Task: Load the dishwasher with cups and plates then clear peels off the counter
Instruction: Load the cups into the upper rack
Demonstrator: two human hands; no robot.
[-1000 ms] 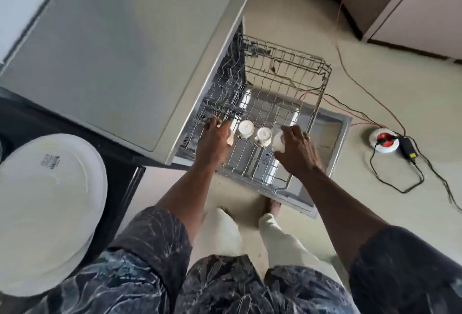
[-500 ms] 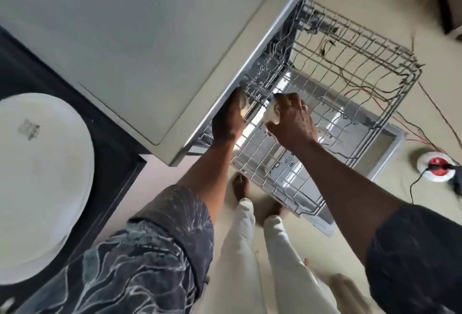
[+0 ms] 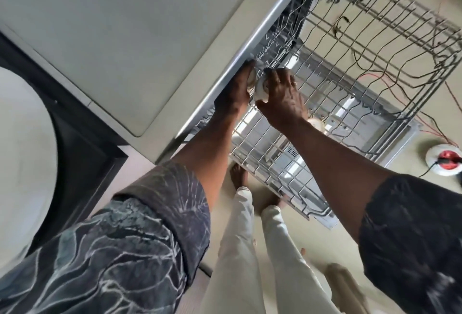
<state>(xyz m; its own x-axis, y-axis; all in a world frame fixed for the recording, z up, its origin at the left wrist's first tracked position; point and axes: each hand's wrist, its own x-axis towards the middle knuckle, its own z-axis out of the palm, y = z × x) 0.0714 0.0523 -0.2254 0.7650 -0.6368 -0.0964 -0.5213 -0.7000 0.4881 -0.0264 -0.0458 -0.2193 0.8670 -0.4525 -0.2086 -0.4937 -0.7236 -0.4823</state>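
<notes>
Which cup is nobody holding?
The cup standing alone in the rack, just beyond the right wrist. The other two are gripped: one in the right hand, one, barely showing, in the left hand.

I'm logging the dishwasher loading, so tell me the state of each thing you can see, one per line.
Rack: pulled out, mostly bare.
Door: open, flat under the rack.
Left hand: holds left cup, mostly hidden.
Right hand: grips right cup over the rack's back.
Third cup: in the rack, partly hidden.
Plates: stacked on the counter, not loaded.
Plug: in its socket.
</notes>
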